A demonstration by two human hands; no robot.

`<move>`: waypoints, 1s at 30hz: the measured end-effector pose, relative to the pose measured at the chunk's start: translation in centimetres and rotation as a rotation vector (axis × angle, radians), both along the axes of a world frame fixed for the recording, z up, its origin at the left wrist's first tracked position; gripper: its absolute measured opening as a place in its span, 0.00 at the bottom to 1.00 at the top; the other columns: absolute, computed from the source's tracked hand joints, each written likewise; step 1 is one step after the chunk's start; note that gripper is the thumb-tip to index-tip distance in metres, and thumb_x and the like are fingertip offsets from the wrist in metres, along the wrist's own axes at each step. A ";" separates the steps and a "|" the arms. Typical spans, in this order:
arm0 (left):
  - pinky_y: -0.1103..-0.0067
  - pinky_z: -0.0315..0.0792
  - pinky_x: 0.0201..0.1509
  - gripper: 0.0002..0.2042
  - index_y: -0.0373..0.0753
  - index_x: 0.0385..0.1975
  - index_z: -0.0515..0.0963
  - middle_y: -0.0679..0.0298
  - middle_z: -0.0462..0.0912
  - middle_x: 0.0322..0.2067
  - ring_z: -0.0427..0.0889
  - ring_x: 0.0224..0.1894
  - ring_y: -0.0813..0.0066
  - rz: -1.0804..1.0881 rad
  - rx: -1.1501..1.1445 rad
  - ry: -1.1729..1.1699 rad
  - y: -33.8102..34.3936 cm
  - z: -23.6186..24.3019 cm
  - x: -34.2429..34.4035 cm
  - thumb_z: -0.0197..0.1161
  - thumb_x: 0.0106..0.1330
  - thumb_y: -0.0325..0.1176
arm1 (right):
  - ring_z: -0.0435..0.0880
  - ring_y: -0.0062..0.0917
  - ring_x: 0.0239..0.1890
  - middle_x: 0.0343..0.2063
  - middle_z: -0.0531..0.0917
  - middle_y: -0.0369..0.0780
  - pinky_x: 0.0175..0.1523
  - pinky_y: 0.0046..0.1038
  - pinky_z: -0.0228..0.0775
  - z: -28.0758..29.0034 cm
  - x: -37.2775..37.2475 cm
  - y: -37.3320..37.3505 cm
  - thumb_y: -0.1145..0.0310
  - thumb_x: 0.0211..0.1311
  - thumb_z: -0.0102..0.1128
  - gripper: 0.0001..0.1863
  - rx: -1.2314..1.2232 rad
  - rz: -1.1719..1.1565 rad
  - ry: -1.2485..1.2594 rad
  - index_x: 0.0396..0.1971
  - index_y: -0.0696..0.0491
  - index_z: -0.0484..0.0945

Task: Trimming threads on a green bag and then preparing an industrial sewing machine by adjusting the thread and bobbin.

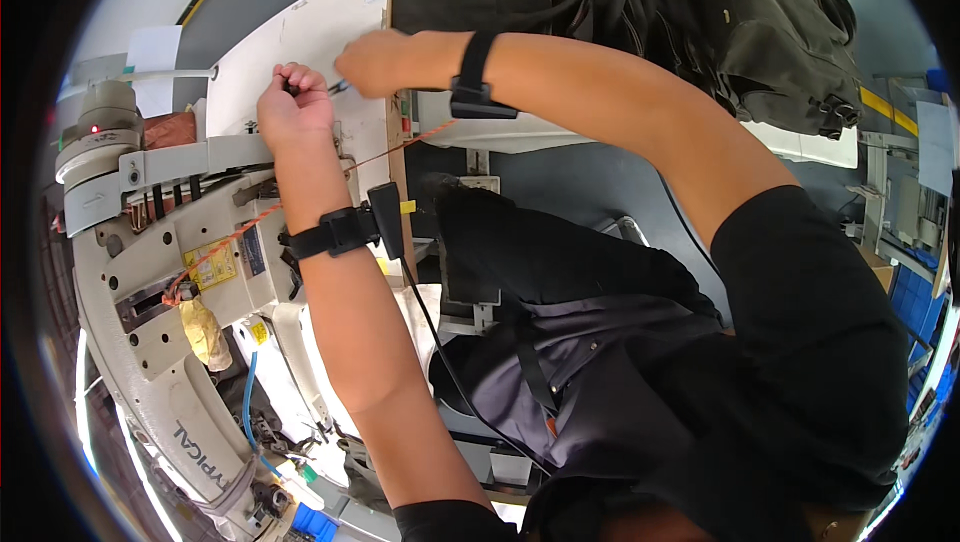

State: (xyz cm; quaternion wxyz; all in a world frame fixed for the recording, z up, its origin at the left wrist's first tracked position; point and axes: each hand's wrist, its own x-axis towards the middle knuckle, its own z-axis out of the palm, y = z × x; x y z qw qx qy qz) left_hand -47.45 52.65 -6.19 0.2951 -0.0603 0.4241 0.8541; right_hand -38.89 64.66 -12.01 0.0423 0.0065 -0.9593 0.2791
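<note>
Above the white worktable panel, my left hand has its fingers curled around a small dark object, too small to name. Just to its right, my right hand is closed on a slim metal tool angled down toward the left hand; its exact kind is unclear. An orange cord runs diagonally behind my left wrist to the white sewing machine, which lies at the left below both hands.
Dark olive fabric bags are piled at the upper right. A cylindrical machine fitting stands at the left. A yellow cloth bundle hangs on the machine, near a blue hose. My legs are below the table edge.
</note>
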 end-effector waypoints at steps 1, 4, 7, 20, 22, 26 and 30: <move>0.81 0.63 0.24 0.07 0.37 0.37 0.66 0.66 0.68 0.26 0.65 0.24 0.77 0.025 0.018 -0.016 0.0 0.3 -0.2 0.40 0.77 0.27 | 0.85 0.49 0.39 0.38 0.85 0.52 0.43 0.45 0.78 -0.1 1.5 0.9 0.72 0.55 0.58 0.12 -0.038 -0.084 -0.031 0.38 0.58 0.82; 0.81 0.63 0.25 0.06 0.37 0.37 0.66 0.65 0.68 0.26 0.65 0.24 0.77 0.003 0.029 -0.003 0.0 0.7 -0.7 0.40 0.76 0.25 | 0.87 0.35 0.34 0.32 0.85 0.46 0.35 0.36 0.78 0.0 7.4 3.7 0.71 0.64 0.56 0.11 -0.421 -0.392 0.027 0.44 0.59 0.77; 0.81 0.63 0.25 0.06 0.36 0.37 0.65 0.64 0.68 0.26 0.65 0.24 0.76 -0.017 0.070 -0.024 0.2 0.4 -0.9 0.40 0.75 0.25 | 0.76 0.13 0.26 0.25 0.79 0.33 0.29 0.20 0.68 -0.1 17.4 4.4 0.65 0.71 0.54 0.12 -1.015 -0.567 0.418 0.44 0.58 0.76; 0.81 0.61 0.23 0.11 0.36 0.27 0.66 0.67 0.63 0.20 0.60 0.19 0.77 -0.043 0.098 -0.044 0.4 1.3 0.0 0.45 0.76 0.27 | 0.65 0.10 0.24 0.24 0.71 0.29 0.29 0.17 0.56 4.0 12.3 0.8 0.57 0.78 0.44 0.19 -1.136 -0.435 0.504 0.49 0.55 0.80; 0.82 0.63 0.23 0.09 0.38 0.33 0.69 0.67 0.69 0.24 0.65 0.21 0.78 -0.013 0.085 -0.048 0.1 1.4 0.6 0.44 0.77 0.29 | 0.69 0.18 0.25 0.24 0.75 0.33 0.31 0.24 0.62 4.1 5.4 2.6 0.54 0.77 0.43 0.23 -1.037 -0.427 0.451 0.49 0.56 0.81; 0.82 0.63 0.24 0.08 0.39 0.36 0.69 0.68 0.70 0.26 0.66 0.22 0.78 0.082 0.042 0.018 0.0 1.3 1.9 0.43 0.78 0.30 | 0.84 0.44 0.45 0.40 0.86 0.49 0.52 0.39 0.75 2.5 -5.5 3.2 0.54 0.71 0.51 0.18 -0.555 -0.281 0.356 0.47 0.49 0.83; 0.82 0.63 0.24 0.08 0.40 0.38 0.69 0.68 0.70 0.27 0.66 0.24 0.79 0.094 0.084 0.035 -0.2 1.9 2.5 0.43 0.79 0.31 | 0.84 0.39 0.46 0.43 0.86 0.46 0.51 0.36 0.75 1.0 -9.3 0.9 0.56 0.68 0.54 0.15 -0.282 -0.057 0.288 0.48 0.44 0.83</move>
